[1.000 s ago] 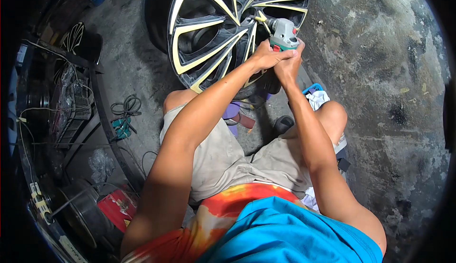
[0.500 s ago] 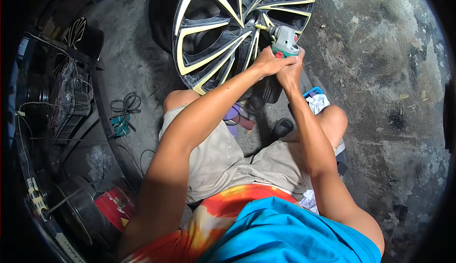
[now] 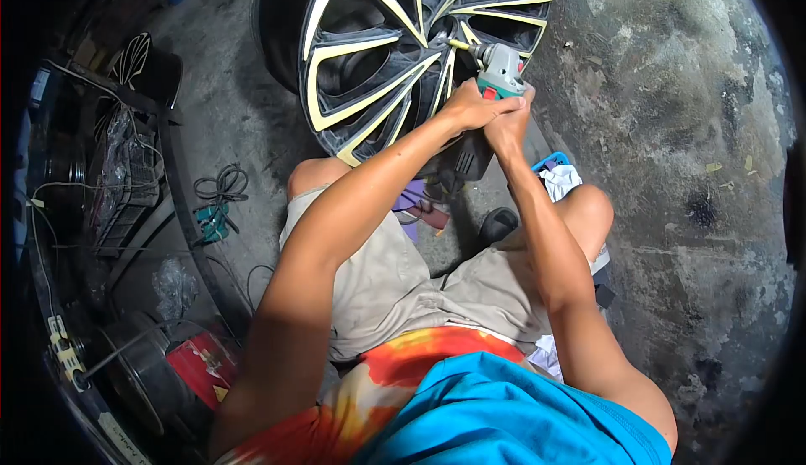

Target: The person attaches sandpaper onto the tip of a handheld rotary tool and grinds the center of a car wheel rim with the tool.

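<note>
Between my knees and the far edge of the view stands a black alloy wheel [image 3: 369, 117] with pale yellow spoke faces, tilted towards me. Both hands grip a grey and teal angle grinder [image 3: 502, 66] with red buttons. My left hand [image 3: 472, 111] is closed round its near left side, and my right hand [image 3: 510, 121] wraps it from the right and below. A thin yellow bit [image 3: 459, 44] sticks out of the grinder's head towards the wheel's hub. Whether its tip touches the hub I cannot tell.
A teal power tool [image 3: 212, 223] with a coiled cord lies on the floor at left, near a black metal frame [image 3: 180, 171]. Another wheel [image 3: 159, 70] stands behind it. White crumpled paper [image 3: 560, 181] sits in a blue container by my right knee.
The wheel has shifted slightly left. The grinder and both hands have moved a little the same way, with the grip unchanged.
</note>
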Demonstrator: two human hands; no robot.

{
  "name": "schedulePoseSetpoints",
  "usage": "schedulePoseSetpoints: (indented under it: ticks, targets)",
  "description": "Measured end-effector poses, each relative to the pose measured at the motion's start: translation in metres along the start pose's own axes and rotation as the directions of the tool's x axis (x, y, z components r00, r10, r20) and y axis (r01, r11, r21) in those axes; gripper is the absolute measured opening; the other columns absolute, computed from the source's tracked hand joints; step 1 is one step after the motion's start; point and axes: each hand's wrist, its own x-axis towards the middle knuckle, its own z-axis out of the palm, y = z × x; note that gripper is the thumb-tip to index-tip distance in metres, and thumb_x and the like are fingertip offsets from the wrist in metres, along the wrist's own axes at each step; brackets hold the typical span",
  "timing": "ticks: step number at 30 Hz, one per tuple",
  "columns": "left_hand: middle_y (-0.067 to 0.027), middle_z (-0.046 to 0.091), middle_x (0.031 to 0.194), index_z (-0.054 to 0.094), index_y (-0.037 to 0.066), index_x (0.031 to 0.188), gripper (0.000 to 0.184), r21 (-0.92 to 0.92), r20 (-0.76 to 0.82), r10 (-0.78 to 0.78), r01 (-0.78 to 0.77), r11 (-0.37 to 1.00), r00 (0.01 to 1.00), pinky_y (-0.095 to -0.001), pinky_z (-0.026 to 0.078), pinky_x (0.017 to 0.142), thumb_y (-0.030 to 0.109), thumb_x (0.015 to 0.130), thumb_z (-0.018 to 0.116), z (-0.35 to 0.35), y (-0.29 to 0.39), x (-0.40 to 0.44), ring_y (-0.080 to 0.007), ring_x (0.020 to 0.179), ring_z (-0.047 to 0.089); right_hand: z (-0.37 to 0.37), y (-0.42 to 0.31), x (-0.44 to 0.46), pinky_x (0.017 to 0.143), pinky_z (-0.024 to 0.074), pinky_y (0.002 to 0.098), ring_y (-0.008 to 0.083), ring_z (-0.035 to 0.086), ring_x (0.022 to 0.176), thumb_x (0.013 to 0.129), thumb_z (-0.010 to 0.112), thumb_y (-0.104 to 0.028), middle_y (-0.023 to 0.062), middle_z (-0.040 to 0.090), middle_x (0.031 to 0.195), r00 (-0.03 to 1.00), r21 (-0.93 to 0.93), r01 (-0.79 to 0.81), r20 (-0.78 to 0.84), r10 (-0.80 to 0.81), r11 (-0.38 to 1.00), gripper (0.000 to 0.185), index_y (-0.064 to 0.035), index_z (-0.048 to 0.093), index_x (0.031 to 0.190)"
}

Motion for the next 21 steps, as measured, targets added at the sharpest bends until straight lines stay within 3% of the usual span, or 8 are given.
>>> schedulePoseSetpoints:
  ticks: [2, 3, 7, 11, 14, 18, 21]
  targets:
    - [-0.0101, 0.075, 0.117, 0.071, 0.007, 0.124, 0.066, -0.054, 0.008, 0.059, -0.058, 0.997, 0.998, -0.0326, 0.052, 0.097, 0.051, 0.079, 0.087, 0.001, -0.005, 0.009, -0.0172, 0.107, 0.069, -0.002, -0.015, 0.005, 0.087, 0.0536, 0.0435, 0.0311, 0.069, 0.100, 0.083, 0.078, -0.018, 0.0214, 0.068, 0.107, 1.000, -0.018, -0.007, -0.023, 0.007, 1.000, 0.056, -0.0013, 0.045, 0.125]
    - [-0.0107, 0.075, 0.115, 0.072, 0.007, 0.123, 0.066, -0.061, -0.028, 0.026, -0.028, 0.998, 0.999, -0.0333, 0.052, 0.097, 0.054, 0.079, 0.085, 0.002, -0.004, 0.003, -0.0194, 0.107, 0.070, -0.002, -0.010, 0.007, 0.086, 0.0536, 0.0418, 0.0284, 0.068, 0.099, 0.082, 0.080, -0.018, 0.0195, 0.068, 0.107, 1.000, -0.012, 0.008, -0.006, -0.008, 1.000, 0.057, -0.0008, 0.045, 0.124]
    - [-0.0119, 0.076, 0.114, 0.073, 0.010, 0.123, 0.068, 0.243, -0.094, -0.109, 0.129, 0.961, 0.990, -0.0348, 0.052, 0.096, 0.060, 0.078, 0.081, -0.001, -0.001, -0.003, -0.0234, 0.107, 0.071, -0.003, 0.001, 0.002, 0.084, 0.0538, 0.0383, 0.0229, 0.066, 0.096, 0.081, 0.083, -0.020, 0.0154, 0.067, 0.107, 0.996, 0.005, -0.034, 0.078, 0.033, 0.999, 0.058, -0.0001, 0.046, 0.121]
    - [-0.0120, 0.076, 0.113, 0.073, 0.010, 0.123, 0.069, 0.190, -0.058, -0.117, 0.126, 0.974, 0.991, -0.0345, 0.052, 0.095, 0.060, 0.077, 0.081, -0.004, 0.008, -0.009, -0.0239, 0.106, 0.072, -0.002, -0.005, 0.003, 0.083, 0.0542, 0.0386, 0.0224, 0.066, 0.095, 0.080, 0.084, -0.020, 0.0147, 0.066, 0.106, 0.992, -0.011, -0.119, 0.047, 0.119, 0.993, 0.058, -0.0006, 0.046, 0.120]
    - [-0.0121, 0.076, 0.112, 0.073, 0.010, 0.122, 0.070, 0.189, -0.060, -0.086, 0.096, 0.977, 0.994, -0.0343, 0.052, 0.094, 0.062, 0.075, 0.082, -0.004, 0.004, -0.004, -0.0244, 0.105, 0.072, -0.002, -0.009, 0.000, 0.085, 0.0543, 0.0421, 0.0301, 0.070, 0.098, 0.081, 0.081, -0.018, 0.0192, 0.069, 0.106, 0.996, -0.018, -0.068, 0.051, 0.069, 0.998, 0.057, -0.0006, 0.045, 0.122]
    - [-0.0149, 0.076, 0.115, 0.074, 0.011, 0.122, 0.073, 0.315, -0.082, -0.157, 0.175, 0.933, 0.984, -0.0362, 0.053, 0.094, 0.067, 0.075, 0.078, -0.008, 0.016, -0.017, -0.0275, 0.107, 0.072, 0.000, 0.002, -0.002, 0.084, 0.0542, 0.0423, 0.0305, 0.070, 0.098, 0.081, 0.082, -0.019, 0.0195, 0.069, 0.105, 0.991, 0.040, -0.097, 0.091, 0.094, 0.994, 0.059, -0.0001, 0.044, 0.122]
    - [-0.0262, 0.075, 0.108, 0.078, 0.001, 0.108, 0.087, 0.266, -0.136, -0.113, 0.147, 0.953, 0.984, -0.0441, 0.055, 0.093, 0.074, 0.062, 0.079, -0.004, 0.001, -0.002, -0.0401, 0.105, 0.073, 0.001, -0.006, -0.002, 0.085, 0.0542, 0.0427, 0.0309, 0.070, 0.097, 0.081, 0.082, -0.020, 0.0199, 0.069, 0.104, 0.988, -0.021, -0.143, 0.054, 0.144, 0.989, 0.061, 0.0001, 0.044, 0.123]
